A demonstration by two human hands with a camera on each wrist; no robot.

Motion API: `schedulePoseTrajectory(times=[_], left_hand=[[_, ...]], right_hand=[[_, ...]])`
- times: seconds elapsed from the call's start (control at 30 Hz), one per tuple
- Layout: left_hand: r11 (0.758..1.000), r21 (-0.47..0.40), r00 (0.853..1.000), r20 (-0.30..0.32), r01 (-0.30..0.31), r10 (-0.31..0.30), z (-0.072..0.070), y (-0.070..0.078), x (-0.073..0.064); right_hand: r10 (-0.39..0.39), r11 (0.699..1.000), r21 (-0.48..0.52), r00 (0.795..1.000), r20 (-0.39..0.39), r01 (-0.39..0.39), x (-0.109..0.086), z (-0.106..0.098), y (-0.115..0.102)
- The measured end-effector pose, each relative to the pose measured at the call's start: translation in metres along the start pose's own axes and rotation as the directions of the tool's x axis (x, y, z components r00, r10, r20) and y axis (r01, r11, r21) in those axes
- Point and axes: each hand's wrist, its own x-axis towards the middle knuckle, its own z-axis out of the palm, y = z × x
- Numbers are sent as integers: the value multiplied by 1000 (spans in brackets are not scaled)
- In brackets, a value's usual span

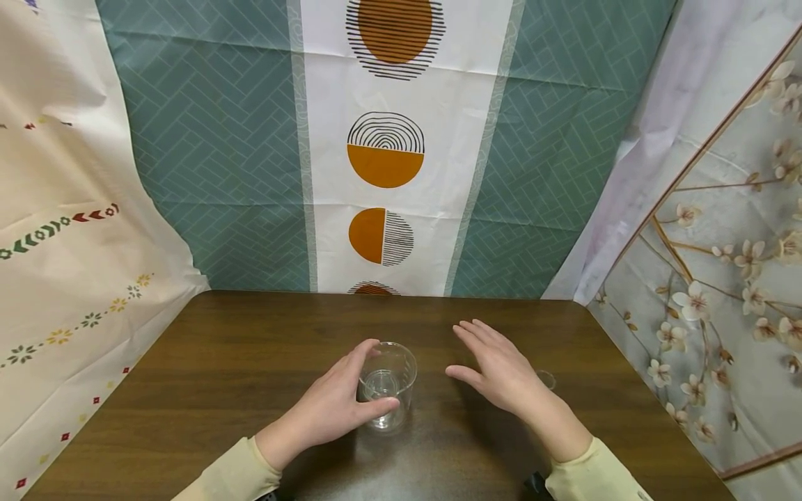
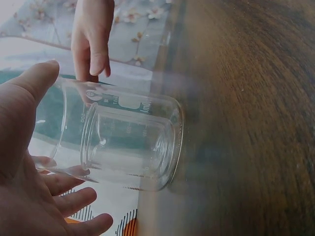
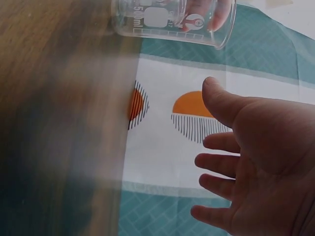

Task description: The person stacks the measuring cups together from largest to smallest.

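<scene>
A large clear glass beaker [image 1: 406, 390] with white markings stands upright on the brown table. Inside it sits a smaller glass beaker [image 2: 130, 142], visible through the wall. My left hand [image 1: 335, 400] is around the large beaker's left side near the rim, thumb on the near side and index finger on the far side. In the left wrist view its other fingers are spread loosely, not curled round the glass. To the beaker's right, my right hand [image 1: 495, 365] hovers over the table, holding nothing, thumb apart and fingers extended toward the back.
Just beyond the right wrist, a round clear glass rim [image 1: 546, 379] shows on the table, the rest hidden by the arm. A green and white patterned cloth [image 1: 250, 139] hangs behind the table's back edge. Floral cloth [image 1: 708, 306] hangs on the right, cream cloth [image 1: 75, 229] on the left.
</scene>
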Motion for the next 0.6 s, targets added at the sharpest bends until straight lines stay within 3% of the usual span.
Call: schedulePoseTrajectory(times=[0.6], left_hand=[[1000, 1, 1000, 2, -4, 4, -1, 1, 0]], right_hand=[[38, 999, -27, 999, -1, -38, -18, -5, 25]])
